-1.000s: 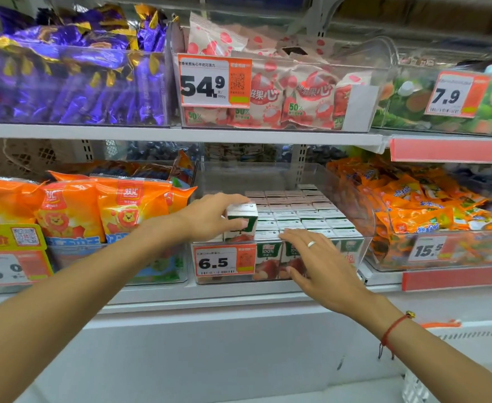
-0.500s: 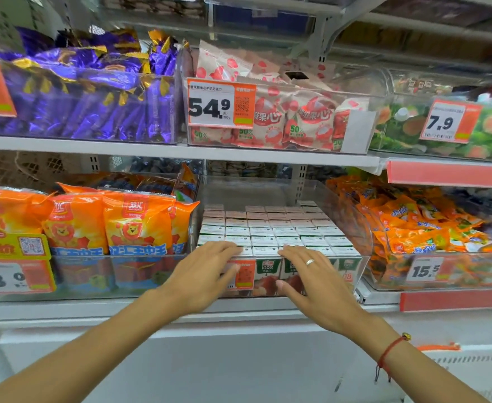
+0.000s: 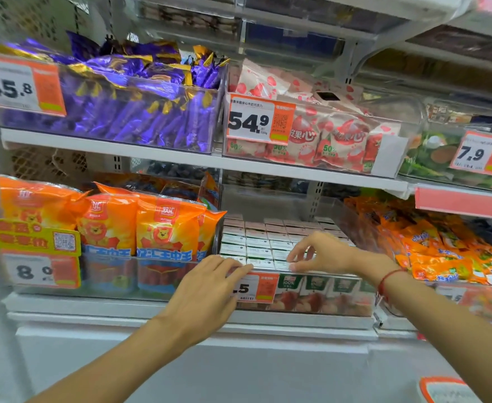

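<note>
Left hand (image 3: pixel 209 289) flat, straight fingertips touching front cartons (image 3: pixel 256 242) in bin (image 3: pixel 335 276), right hand (image 3: pixel 323 251) curled, apparently pinching 1 of the cartons

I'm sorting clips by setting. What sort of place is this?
Probably a supermarket or convenience store aisle: the 54.9 price tag and others like it, a shelf over bins of bagged snacks such as the orange packs, and neat rows of small cartons.

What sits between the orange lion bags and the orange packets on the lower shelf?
A clear bin of small cartons, shown in the head view; the left hand and right hand are at its front row.
</note>
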Tool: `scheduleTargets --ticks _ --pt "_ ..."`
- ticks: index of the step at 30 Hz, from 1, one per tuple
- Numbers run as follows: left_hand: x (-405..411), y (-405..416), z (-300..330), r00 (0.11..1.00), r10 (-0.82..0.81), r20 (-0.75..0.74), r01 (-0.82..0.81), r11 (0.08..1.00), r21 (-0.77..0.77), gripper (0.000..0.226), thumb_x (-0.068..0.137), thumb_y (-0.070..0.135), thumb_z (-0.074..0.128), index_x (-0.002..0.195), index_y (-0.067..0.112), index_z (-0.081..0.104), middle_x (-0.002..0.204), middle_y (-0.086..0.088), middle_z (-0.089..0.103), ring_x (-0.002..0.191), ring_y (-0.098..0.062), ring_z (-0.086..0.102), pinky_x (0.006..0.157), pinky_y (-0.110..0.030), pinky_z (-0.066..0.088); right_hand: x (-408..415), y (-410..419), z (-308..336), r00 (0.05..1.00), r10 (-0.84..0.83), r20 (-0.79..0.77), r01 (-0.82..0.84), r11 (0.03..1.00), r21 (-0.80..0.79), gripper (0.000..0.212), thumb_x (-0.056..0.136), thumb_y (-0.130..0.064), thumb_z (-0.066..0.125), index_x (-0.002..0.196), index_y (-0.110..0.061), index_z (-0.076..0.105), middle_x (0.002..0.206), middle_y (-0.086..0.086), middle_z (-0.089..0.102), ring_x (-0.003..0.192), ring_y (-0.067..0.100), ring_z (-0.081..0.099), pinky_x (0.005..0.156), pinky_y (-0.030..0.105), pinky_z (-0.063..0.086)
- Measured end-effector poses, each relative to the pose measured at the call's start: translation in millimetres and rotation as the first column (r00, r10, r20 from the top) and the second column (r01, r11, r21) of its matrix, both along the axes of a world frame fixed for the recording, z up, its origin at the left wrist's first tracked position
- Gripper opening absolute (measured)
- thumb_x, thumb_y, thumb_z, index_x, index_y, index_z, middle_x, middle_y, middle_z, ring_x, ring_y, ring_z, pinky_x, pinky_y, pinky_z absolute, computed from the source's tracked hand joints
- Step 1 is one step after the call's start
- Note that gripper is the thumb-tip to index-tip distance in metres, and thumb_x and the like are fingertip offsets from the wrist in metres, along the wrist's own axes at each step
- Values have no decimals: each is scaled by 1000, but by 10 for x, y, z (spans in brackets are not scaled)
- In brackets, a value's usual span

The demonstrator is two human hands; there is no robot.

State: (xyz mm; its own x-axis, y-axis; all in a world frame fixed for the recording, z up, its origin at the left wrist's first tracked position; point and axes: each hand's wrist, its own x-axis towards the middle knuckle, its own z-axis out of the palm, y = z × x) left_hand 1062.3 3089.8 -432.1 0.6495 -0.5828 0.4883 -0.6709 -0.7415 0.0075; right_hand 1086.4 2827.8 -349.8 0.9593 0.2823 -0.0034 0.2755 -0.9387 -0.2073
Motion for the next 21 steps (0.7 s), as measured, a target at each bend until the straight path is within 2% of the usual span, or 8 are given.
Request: scheduleTargets --ticks 2,4,6,8,12,16,18,21 --pt "21 -14 -13 1000 7 3 -7 1000 -14 57 96 38 51 149 31 31 142 8 45 128 -13 39 107 -27 35 105 21 100 996 18 -88 -21 999 -35 26 81 -40 76 101 -24 76 95 -6 73 83 8 64 77 29 52" --pt "27 -25 -29 1000 7 -4 -7 1000 -25 56 95 38 53 148 31 33 140 9 47 126 -13 40 106 -27 37 189 59 172 989 24 -148 -40 994 -107 31 79 -41 77 106 -24 75 90 -11 70 79 2 61 69 16 46" --pt "24 -21 -32 1000 5 -6 -5 999 -33 56 93 37 56 145 30 37 136 8 51 123 -14 44 103 -27 40 248 104 217 983 19 -184 -52 982 -180 36 78 -44 77 108 -26 74 85 -19 66 78 -1 59 67 10 42" --pt "14 -17 -19 1000 2 -7 -2 999 -38 55 91 35 58 144 29 41 133 7 54 121 -15 46 100 -28 43 285 158 250 977 9 -212 -59 971 -233 38 77 -46 77 109 -26 74 83 -22 65 81 0 60 69 13 43" --pt "23 -18 -19 1000 -12 0 12 998 -62 55 94 34 53 146 30 35 137 7 49 124 -15 41 103 -28 39 306 288 324 972 22 -235 -115 914 -389 42 77 -51 75 111 -26 72 83 -21 63 87 8 61 83 27 49" --pt "21 -31 -22 1000 -22 7 23 996 -85 55 96 36 49 147 30 30 140 7 44 126 -14 36 106 -27 34 184 316 270 979 75 -190 -168 827 -536 35 91 -48 59 113 -22 64 101 -13 54 97 15 55 78 31 45" --pt "18 -26 -15 1000 -29 10 30 995 -93 55 97 37 48 148 30 28 141 7 43 127 -14 35 106 -27 33 104 275 205 980 99 -175 -179 822 -541 34 97 -43 52 120 -18 57 113 -5 53 102 19 53 84 33 44" --pt "2 -16 -4 999 -33 9 34 996 -81 55 97 37 47 148 29 26 142 7 41 128 -14 34 106 -26 33 28 187 147 981 76 -178 -147 890 -431 38 99 -41 47 127 -15 49 125 3 49 104 20 51 92 32 43"
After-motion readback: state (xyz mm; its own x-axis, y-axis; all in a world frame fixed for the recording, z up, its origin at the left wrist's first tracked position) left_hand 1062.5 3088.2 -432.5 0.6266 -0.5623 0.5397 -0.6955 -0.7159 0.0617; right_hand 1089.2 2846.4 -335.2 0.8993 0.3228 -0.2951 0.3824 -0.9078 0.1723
